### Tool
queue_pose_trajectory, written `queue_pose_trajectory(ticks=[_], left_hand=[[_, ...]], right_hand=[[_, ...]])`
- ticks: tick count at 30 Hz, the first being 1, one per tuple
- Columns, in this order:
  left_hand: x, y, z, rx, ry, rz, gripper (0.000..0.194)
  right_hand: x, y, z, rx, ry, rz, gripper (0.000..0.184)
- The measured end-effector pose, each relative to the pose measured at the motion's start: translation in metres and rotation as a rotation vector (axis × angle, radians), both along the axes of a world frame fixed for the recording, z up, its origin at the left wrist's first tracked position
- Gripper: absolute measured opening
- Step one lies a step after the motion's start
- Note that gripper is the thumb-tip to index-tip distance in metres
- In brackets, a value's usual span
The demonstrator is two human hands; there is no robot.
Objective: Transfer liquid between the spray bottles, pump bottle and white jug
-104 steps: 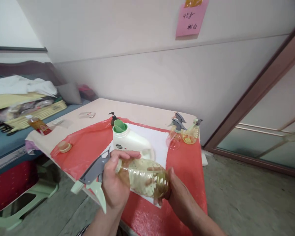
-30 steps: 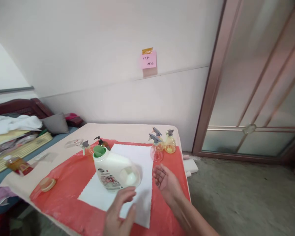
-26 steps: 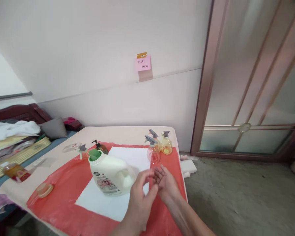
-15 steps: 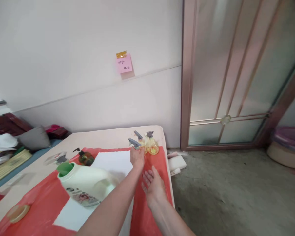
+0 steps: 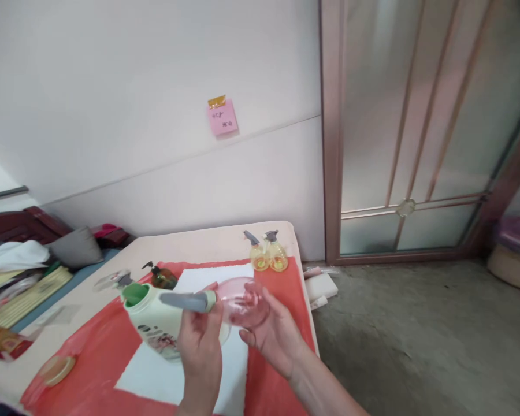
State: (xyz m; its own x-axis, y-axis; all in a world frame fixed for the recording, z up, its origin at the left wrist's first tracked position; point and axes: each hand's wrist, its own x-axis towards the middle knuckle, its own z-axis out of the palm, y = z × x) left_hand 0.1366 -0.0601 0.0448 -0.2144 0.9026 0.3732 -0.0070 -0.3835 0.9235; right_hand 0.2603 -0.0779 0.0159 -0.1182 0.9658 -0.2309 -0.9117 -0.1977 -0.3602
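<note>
A clear pink spray bottle (image 5: 241, 301) with a grey trigger head lies tilted on its side between my hands, above the table. My left hand (image 5: 203, 338) grips it at the neck, just under the pale collar. Around the rounded bottle body curl the fingers of my right hand (image 5: 272, 332). Behind my left hand a large white jug (image 5: 153, 323) with a green opening lies on its side on white paper (image 5: 229, 384). Two yellowish spray bottles (image 5: 260, 257) stand together at the table's far right corner.
Red sheeting (image 5: 95, 352) covers much of the table. A brown pump bottle (image 5: 163, 279) lies beyond the jug, and a round lid (image 5: 59, 371) rests front left. A pink note (image 5: 223, 118) is taped to the wall. White packages (image 5: 321, 287) sit beside the table's right edge.
My left hand has brought the pink spray bottle from the far right corner toward me and tipped it sideways. My right hand has risen and closed around its body.
</note>
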Motion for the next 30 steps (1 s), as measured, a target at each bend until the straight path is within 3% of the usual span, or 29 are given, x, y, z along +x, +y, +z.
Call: queue_pose_trajectory(ticks=[3, 6, 10, 12, 15, 18, 21, 22, 25, 27, 28, 30], left_hand=[[-0.038, -0.025, 0.011, -0.019, -0.148, -0.014, 0.05], [-0.067, -0.031, 0.014, -0.074, -0.303, -0.026, 0.057], [-0.088, -0.022, 0.008, -0.205, -0.323, -0.034, 0.038], [-0.093, -0.018, 0.003, -0.2, -0.322, -0.028, 0.034], [-0.098, -0.014, 0.0, -0.168, -0.372, 0.058, 0.033], [-0.101, -0.011, 0.005, -0.192, -0.451, 0.125, 0.032], [-0.107, -0.009, 0.013, -0.198, -0.488, 0.162, 0.033], [-0.109, -0.009, 0.015, -0.191, -0.485, 0.171, 0.034], [-0.115, -0.009, 0.014, -0.179, -0.434, 0.123, 0.033], [-0.116, -0.009, 0.01, -0.18, -0.391, 0.058, 0.033], [-0.116, -0.009, 0.008, -0.18, -0.375, 0.037, 0.032], [-0.114, -0.008, 0.006, -0.176, -0.365, 0.044, 0.031]], right_hand=[[-0.021, -0.014, 0.001, 0.18, -0.058, 0.274, 0.051], [-0.042, -0.022, -0.01, 0.266, -0.116, 0.543, 0.049], [-0.062, -0.02, -0.021, 0.175, -0.183, 0.61, 0.06], [-0.073, -0.018, -0.021, 0.198, -0.219, 0.546, 0.058], [-0.09, -0.018, -0.022, 0.271, -0.323, 0.254, 0.057], [-0.105, -0.021, -0.031, 0.351, -0.581, -0.075, 0.074], [-0.11, -0.024, -0.035, 0.418, -0.673, -0.175, 0.089], [-0.109, -0.024, -0.034, 0.383, -0.599, -0.102, 0.089], [-0.102, -0.02, -0.024, 0.187, -0.23, 0.368, 0.076], [-0.098, -0.018, -0.018, 0.126, -0.091, 0.626, 0.075], [-0.097, -0.018, -0.016, 0.118, -0.072, 0.663, 0.074], [-0.098, -0.019, -0.015, 0.136, -0.124, 0.538, 0.065]])
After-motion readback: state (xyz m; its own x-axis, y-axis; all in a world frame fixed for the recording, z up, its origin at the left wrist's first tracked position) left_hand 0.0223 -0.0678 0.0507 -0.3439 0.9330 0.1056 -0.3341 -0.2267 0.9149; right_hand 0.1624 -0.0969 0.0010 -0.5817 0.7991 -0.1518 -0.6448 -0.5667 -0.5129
